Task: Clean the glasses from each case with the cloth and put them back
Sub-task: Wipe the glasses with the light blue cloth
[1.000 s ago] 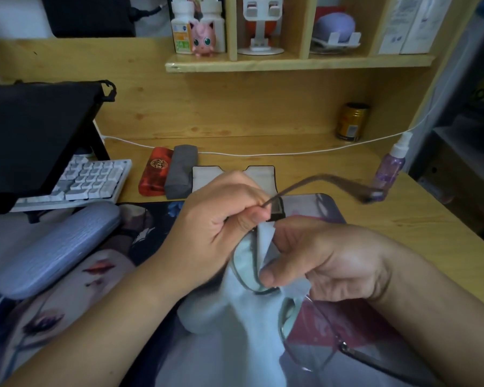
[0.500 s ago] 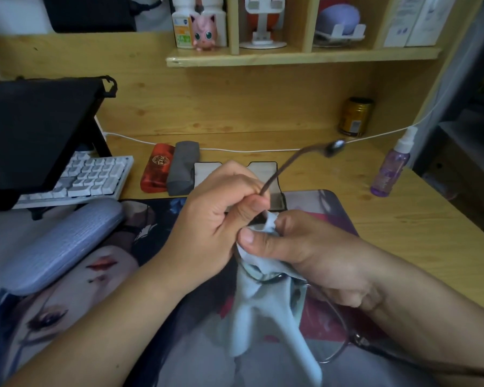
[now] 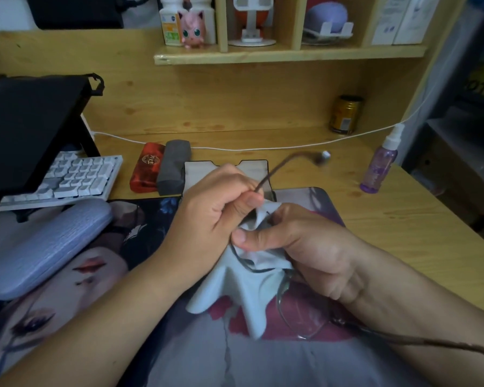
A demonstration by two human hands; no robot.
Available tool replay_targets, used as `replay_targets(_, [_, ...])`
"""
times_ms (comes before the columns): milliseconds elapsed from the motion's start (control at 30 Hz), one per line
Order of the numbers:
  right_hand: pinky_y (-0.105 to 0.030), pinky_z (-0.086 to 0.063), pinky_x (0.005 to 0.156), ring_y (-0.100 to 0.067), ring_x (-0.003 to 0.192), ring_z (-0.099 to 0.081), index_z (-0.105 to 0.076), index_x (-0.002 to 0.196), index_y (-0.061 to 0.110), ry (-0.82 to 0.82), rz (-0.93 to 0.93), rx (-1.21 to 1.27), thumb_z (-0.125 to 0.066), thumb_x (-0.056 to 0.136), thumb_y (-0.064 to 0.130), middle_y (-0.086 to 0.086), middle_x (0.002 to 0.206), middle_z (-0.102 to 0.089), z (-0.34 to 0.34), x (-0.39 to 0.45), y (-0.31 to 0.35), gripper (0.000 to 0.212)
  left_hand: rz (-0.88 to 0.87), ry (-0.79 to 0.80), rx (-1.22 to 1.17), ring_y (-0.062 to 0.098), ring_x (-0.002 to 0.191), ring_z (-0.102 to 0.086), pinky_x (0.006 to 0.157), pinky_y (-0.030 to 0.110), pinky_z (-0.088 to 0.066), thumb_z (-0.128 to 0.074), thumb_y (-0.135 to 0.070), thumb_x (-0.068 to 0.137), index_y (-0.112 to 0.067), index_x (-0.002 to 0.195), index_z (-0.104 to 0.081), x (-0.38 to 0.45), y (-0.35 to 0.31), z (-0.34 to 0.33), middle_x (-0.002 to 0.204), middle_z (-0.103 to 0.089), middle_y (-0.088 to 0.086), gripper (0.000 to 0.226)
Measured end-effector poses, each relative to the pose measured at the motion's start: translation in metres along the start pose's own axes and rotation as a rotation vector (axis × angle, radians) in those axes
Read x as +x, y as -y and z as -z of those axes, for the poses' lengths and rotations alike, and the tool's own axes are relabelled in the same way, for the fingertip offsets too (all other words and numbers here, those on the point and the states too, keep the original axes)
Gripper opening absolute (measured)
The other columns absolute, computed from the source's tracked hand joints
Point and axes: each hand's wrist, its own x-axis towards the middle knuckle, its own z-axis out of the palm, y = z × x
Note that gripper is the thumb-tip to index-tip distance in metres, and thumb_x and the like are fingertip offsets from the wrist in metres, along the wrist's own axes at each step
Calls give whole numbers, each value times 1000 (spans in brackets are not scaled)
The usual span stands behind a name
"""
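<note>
Head view: both hands (image 3: 215, 216) grip cloth-wrapped glasses (image 3: 296, 311).

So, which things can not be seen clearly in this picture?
- Head view: lens under the cloth, hidden by the cloth and the right hand.
- Temple tip of the glasses: motion blur.
- Left hand fingertips: curled out of sight.
- Can label: too small to read.
- Lower temple: cut off by the right edge.

Glasses (image 3: 294, 300) above desk mat (image 3: 319, 202)

Dim, soft indoor light; wide-angle edge bending; slight motion blur
</note>
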Motion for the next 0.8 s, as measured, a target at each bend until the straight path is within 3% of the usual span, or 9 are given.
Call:
replay_targets(167, [-47,-51,103,-36,109,-69,-65,120,-6,-22,32,82,-69,91,16,-23,116,-71,-1,2,0,36,117,-52,-147,3,88,-65,82,13,-45,-58,-24,99,-21,89,-71,4,-4,4,83,-68,-11,16])
replay_targets(233, [-48,-52,102,-36,110,-69,-65,121,-4,-35,45,102,-65,95,20,-23,116,-71,-2,2,0,35,215,-12,-289,2,91,-68,83,13,-48,-59,-27,99,-24,94,-73,3,-5,5,86,-73,-15,15])
replay_targets(300, [-45,-55,98,-35,108,-70,-66,120,-2,-52,62,151,-62,97,21,-22,116,-71,-3,2,1,32,372,16,-490,7,98,-71,85,17,-52,-55,-25,96,-24,98,-76,1,-6,4,99,-77,-9,21])
replay_targets(400, [-40,-58,91,-32,102,-71,-67,115,1,-39,32,194,-60,98,21,-21,113,-72,-1,3,2,28,558,25,-709,11,95,-72,80,19,-54,-55,-18,91,-21,93,-80,0,-7,3,100,-77,-2,24])
replay_targets(633, [-41,-54,95,-34,106,-64,-57,126,-9,94,7,217,-59,97,8,-26,118,-63,6,3,2,34,506,28,-699,7,85,-70,75,18,-55,-64,-13,83,-24,86,-80,2,0,15,90,-76,-5,19])
replay_targets(733, [-48,-47,104,-38,111,-60,-53,129,-13,170,-41,95,-62,90,0,-28,122,-60,12,3,5,42,405,5,-578,8,91,-70,80,19,-54,-68,-17,87,-28,91,-79,1,3,16,95,-76,-7,16])
replay_targets(800, [-45,-50,101,-36,106,-63,-56,125,-12,196,-71,14,-65,86,-4,-26,117,-63,12,2,4,41,331,41,-429,8,94,-70,83,20,-52,-65,-9,91,-27,94,-77,0,1,13,97,-75,-9,22])
